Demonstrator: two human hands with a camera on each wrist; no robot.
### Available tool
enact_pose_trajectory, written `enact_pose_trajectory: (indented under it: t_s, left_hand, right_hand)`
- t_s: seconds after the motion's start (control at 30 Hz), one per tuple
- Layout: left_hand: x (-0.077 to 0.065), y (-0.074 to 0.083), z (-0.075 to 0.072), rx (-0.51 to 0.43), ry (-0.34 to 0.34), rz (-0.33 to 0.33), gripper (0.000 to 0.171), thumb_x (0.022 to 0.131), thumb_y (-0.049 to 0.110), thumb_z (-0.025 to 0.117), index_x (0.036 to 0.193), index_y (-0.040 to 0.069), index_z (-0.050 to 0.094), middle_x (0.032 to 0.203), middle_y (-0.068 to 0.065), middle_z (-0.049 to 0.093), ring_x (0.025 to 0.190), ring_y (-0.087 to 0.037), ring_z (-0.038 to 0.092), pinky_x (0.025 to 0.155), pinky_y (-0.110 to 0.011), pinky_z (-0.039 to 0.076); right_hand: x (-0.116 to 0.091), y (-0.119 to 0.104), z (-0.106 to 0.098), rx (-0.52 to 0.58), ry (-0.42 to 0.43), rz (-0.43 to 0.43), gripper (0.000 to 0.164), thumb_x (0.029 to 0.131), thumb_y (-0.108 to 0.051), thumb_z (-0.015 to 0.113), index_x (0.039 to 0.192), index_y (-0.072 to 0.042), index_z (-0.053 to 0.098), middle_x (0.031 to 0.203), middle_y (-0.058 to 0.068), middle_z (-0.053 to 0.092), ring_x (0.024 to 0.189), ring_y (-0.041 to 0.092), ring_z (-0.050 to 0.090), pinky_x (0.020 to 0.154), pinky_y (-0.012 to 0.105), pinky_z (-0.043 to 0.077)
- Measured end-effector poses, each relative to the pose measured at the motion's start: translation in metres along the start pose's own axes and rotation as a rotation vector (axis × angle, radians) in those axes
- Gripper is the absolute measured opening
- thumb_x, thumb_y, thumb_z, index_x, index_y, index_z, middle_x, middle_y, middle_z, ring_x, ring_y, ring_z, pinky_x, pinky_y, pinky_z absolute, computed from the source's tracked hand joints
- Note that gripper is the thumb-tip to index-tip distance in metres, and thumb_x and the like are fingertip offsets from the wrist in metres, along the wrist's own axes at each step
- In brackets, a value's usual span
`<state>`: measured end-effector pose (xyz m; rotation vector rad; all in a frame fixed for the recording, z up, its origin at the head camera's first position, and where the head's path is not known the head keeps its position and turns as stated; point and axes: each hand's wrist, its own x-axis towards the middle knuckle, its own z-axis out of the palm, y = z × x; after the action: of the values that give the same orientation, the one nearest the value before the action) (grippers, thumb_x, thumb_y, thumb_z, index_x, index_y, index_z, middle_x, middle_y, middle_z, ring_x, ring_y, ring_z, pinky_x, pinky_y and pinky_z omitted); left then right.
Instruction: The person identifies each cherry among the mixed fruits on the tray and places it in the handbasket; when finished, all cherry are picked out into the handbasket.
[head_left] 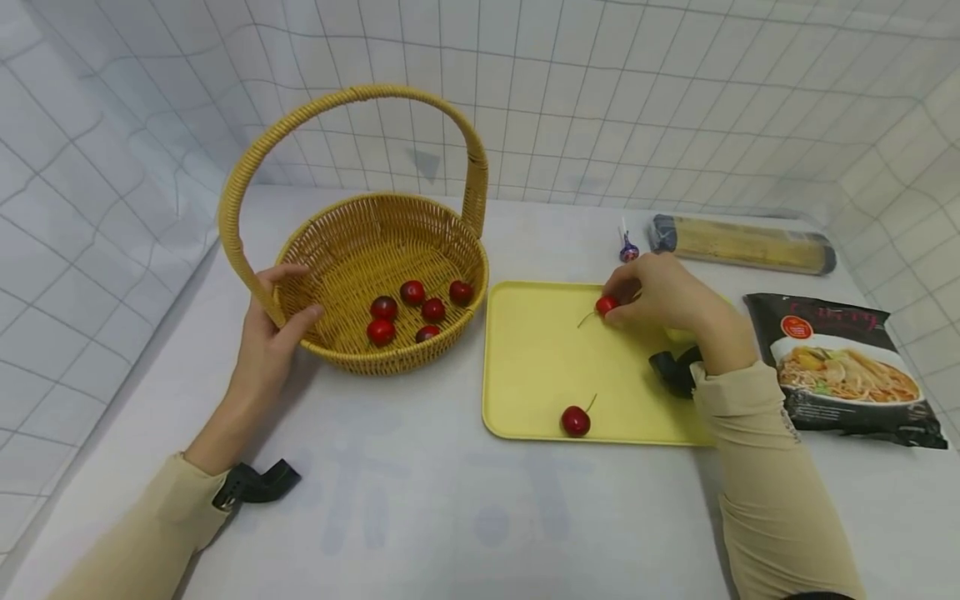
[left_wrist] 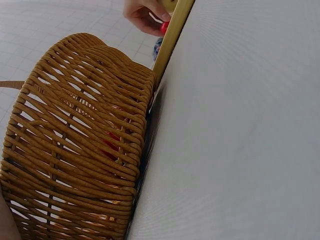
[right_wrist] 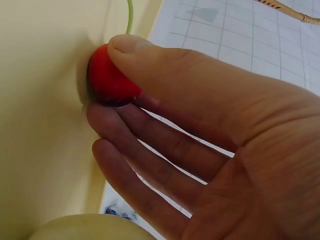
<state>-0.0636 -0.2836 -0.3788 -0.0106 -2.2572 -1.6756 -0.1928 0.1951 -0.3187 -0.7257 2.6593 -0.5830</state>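
Note:
My left hand grips the left rim of a round woven basket beside the foot of its tall handle. Inside the basket lie several dark red cherries. On the right, my right hand pinches a red cherry between thumb and fingers, over the far part of a yellow tray. The held cherry's green stem points away from the palm, and its underside is at or very near the tray surface. Another stemmed cherry lies at the tray's near edge.
A wrapped lollipop and a long yellow packet with dark ends lie behind the tray. A black noodle packet is at its right. Partly hidden by my right wrist, a pale yellow rounded object sits on the tray.

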Motion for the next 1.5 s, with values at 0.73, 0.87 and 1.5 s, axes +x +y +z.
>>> enact_pose_trajectory:
  t_s: [0.73, 0.87, 1.5]
  left_hand:
    - [0.003, 0.003, 0.001, -0.039, 0.018, -0.001, 0.048, 0.101, 0.007, 0.061, 0.148, 0.009, 0.050, 0.151, -0.001, 0.045, 0.140, -0.017, 0.038, 0.110, -0.027, 0.029]
    - [0.003, 0.000, 0.003, -0.050, 0.015, -0.002, 0.049, 0.100, 0.007, 0.060, 0.148, 0.009, 0.049, 0.152, -0.001, 0.044, 0.143, -0.015, 0.036, 0.111, -0.028, 0.028]
    - [0.000, 0.000, 0.001, -0.047, 0.007, -0.004, 0.050, 0.101, 0.005, 0.061, 0.149, 0.005, 0.047, 0.153, -0.006, 0.044, 0.141, -0.017, 0.038, 0.107, -0.024, 0.032]
  right_hand:
    - [0.011, -0.023, 0.005, 0.056, 0.205, 0.003, 0.023, 0.090, -0.021, 0.084, 0.108, -0.008, 0.079, 0.101, 0.011, 0.081, 0.091, 0.026, 0.077, 0.076, 0.036, 0.053]
    - [0.011, -0.030, 0.006, 0.101, 0.210, -0.020, 0.022, 0.089, -0.019, 0.085, 0.108, -0.009, 0.079, 0.100, 0.010, 0.080, 0.092, 0.026, 0.078, 0.075, 0.035, 0.055]
    - [0.045, -0.120, 0.018, 0.286, 0.346, -0.290, 0.018, 0.092, -0.017, 0.081, 0.107, -0.009, 0.078, 0.098, 0.002, 0.079, 0.089, 0.013, 0.075, 0.078, 0.029, 0.061]
